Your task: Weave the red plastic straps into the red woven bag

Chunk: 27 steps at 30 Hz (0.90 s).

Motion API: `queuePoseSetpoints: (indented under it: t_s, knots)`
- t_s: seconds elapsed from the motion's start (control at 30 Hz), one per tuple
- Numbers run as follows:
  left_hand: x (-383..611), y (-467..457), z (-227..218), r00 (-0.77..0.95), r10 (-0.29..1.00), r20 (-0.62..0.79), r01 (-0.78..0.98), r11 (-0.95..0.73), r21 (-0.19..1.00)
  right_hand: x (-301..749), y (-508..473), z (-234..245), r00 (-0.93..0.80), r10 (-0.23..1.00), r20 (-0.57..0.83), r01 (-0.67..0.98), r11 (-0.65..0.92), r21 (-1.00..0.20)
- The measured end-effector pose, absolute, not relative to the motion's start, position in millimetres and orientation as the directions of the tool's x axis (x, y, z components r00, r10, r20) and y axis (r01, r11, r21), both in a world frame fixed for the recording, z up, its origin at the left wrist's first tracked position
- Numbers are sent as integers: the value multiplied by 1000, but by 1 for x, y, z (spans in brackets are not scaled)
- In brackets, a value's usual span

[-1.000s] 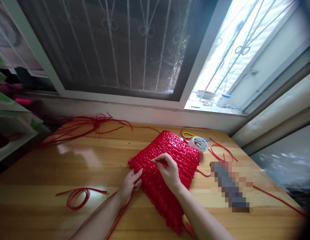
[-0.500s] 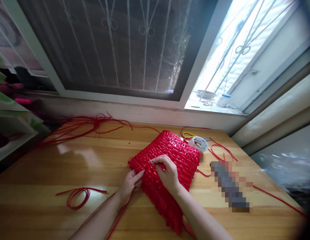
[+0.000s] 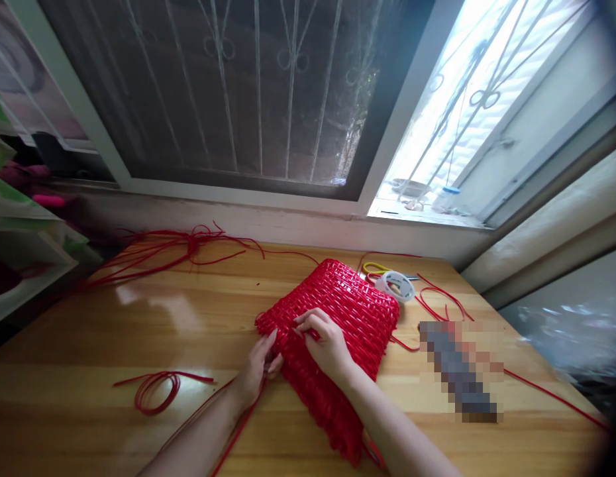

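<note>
A glossy red woven basket (image 3: 360, 318) lies tilted on its side on the wooden table. At its left edge, my left hand (image 3: 256, 371) grips the rim, thumb on top and the other fingers partly hidden beneath. My right hand (image 3: 325, 341) is over the woven face, thumb and forefinger pinched on a thin red strand close to that edge. A long red strand (image 3: 238, 434) runs from beneath my left hand down past the forearm to the bottom of the view.
A coil of red strand (image 3: 156, 394) lies at left on the table (image 3: 199, 331). Loose red strands (image 3: 189, 246) are bunched at the back left. Behind the basket sit a tape roll (image 3: 396, 286) and yellow-handled scissors (image 3: 375, 267). A blurred-out dark object (image 3: 457, 368) lies at right.
My right hand has shifted slightly left and down over the weave. My left thumb has moved a little left and up along the edge. The basket stays in place.
</note>
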<state>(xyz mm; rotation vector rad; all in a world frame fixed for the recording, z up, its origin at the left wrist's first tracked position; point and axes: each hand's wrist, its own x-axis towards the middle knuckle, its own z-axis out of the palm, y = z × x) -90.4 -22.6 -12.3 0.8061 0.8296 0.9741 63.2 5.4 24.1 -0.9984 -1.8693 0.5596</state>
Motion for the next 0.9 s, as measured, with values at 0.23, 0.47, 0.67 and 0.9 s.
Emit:
queuePoseSetpoints:
  t_s: [0.23, 0.47, 0.67, 0.9]
  knots:
    - [-95, -21, -14, 346, 913, -216, -392, 350, 851, 64, 9, 24, -229, 817, 529, 433, 573, -696]
    - [-108, -16, -6, 420, 873, -248, -265, 379, 886, 66, 10, 24, -269, 830, 488, 454, 556, -696]
    - [-104, -17, 7, 410, 877, -251, -126, 327, 937, 69, 8, 32, -272, 844, 462, 511, 533, -674]
    - [-101, -18, 3, 337, 889, -310, -228, 397, 889, 63, -10, 52, -331, 787, 520, 652, 589, -477]
